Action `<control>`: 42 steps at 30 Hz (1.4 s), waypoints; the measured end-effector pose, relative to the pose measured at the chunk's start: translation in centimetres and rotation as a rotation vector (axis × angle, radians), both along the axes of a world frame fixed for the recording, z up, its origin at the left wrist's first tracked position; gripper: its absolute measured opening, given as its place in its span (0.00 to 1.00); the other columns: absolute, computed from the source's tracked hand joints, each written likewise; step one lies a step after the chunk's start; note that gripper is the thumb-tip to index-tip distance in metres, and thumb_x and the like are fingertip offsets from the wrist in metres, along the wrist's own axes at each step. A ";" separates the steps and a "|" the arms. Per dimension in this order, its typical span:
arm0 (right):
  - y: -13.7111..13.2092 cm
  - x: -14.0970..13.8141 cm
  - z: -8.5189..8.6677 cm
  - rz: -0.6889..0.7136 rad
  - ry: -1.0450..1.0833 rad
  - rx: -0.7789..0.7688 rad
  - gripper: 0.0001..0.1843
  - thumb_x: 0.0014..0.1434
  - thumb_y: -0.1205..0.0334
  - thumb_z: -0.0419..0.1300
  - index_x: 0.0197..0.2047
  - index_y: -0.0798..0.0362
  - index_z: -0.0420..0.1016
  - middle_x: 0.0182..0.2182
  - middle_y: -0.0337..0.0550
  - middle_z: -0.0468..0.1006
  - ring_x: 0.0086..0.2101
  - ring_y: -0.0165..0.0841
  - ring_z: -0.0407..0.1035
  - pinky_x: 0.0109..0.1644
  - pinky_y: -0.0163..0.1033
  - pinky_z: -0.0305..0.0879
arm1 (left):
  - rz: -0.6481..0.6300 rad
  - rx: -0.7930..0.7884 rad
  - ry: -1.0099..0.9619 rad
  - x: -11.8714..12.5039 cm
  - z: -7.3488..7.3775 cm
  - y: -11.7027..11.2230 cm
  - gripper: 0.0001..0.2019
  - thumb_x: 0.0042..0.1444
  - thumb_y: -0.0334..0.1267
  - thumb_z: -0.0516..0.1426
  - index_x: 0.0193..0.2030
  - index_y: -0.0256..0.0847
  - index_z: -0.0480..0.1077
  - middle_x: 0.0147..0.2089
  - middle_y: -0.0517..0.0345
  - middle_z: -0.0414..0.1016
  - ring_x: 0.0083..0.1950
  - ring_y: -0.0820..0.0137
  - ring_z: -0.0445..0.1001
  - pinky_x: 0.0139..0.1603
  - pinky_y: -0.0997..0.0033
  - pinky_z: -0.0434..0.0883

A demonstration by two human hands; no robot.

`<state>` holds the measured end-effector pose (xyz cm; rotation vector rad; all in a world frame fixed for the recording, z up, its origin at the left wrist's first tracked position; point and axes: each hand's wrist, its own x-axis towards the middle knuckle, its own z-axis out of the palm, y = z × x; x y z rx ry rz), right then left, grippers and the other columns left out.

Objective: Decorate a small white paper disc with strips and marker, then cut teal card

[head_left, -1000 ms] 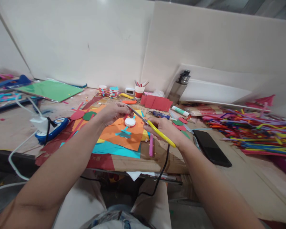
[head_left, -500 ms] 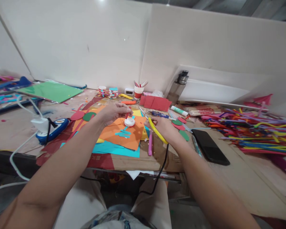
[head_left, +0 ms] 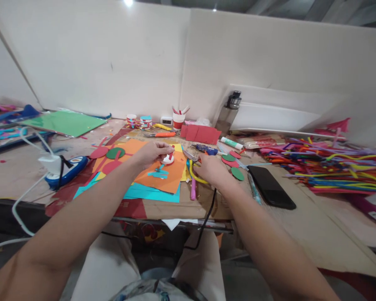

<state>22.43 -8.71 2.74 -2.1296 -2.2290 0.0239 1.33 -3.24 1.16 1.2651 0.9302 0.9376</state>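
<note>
My left hand (head_left: 158,154) is closed in a pinch on a small red paper strip (head_left: 171,153). Just under the strip lies a white round piece (head_left: 168,160), over the orange paper (head_left: 166,184). My right hand (head_left: 207,167) grips yellow-handled scissors (head_left: 196,177), whose metal blades point left toward the strip without touching it. Cut blue strips (head_left: 158,172) rest on the orange sheet below my left hand. A pink stick-like tool (head_left: 193,190) lies beneath the scissors.
Red cards (head_left: 201,134), a hot glue gun (head_left: 207,149) and a glue stick (head_left: 232,143) lie behind my right hand. A black phone (head_left: 271,187) and pipe cleaners (head_left: 326,167) are at right. Decorated cups (head_left: 146,122) and an orange cutter (head_left: 161,134) stand or lie behind.
The scissors have turned in my right hand, with their blades now flatter and handles spread. My left hand still pinches the red strip. The whole view has shifted slightly.
</note>
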 end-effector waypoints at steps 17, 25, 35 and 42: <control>-0.9 -0.2 0.5 0.080 -0.123 -0.017 0.23 0.65 0.53 0.48 0.45 0.60 0.77 0.43 0.61 0.79 0.43 0.49 0.75 0.44 0.46 0.68 | 0.052 0.034 -0.078 -0.1 -0.1 0.1 0.15 0.42 0.43 0.67 0.25 0.34 0.69 0.20 0.64 0.59 0.21 0.82 0.55 0.20 0.80 0.52; -0.3 -0.1 0.5 0.051 -0.068 0.080 0.27 0.67 0.50 0.42 0.45 0.58 0.76 0.42 0.59 0.79 0.44 0.47 0.74 0.44 0.46 0.68 | 0.059 0.027 -0.032 0.0 0.1 -0.1 0.15 0.42 0.43 0.67 0.23 0.34 0.69 0.19 0.64 0.60 0.20 0.81 0.56 0.20 0.80 0.53; -0.7 0.3 0.7 0.138 -0.051 -0.052 0.20 0.63 0.55 0.49 0.50 0.58 0.73 0.46 0.59 0.78 0.45 0.47 0.74 0.43 0.43 0.68 | 0.073 0.156 0.261 0.8 -0.5 -0.6 0.15 0.40 0.45 0.66 0.27 0.34 0.74 0.24 0.59 0.71 0.24 0.77 0.65 0.27 0.75 0.61; -0.6 0.5 1.1 0.119 0.044 -0.153 0.19 0.60 0.58 0.52 0.51 0.56 0.71 0.47 0.57 0.79 0.43 0.43 0.75 0.40 0.37 0.65 | -0.016 0.284 0.542 2.0 -0.9 -1.2 0.11 0.45 0.44 0.63 0.26 0.38 0.77 0.25 0.57 0.75 0.25 0.74 0.67 0.24 0.75 0.60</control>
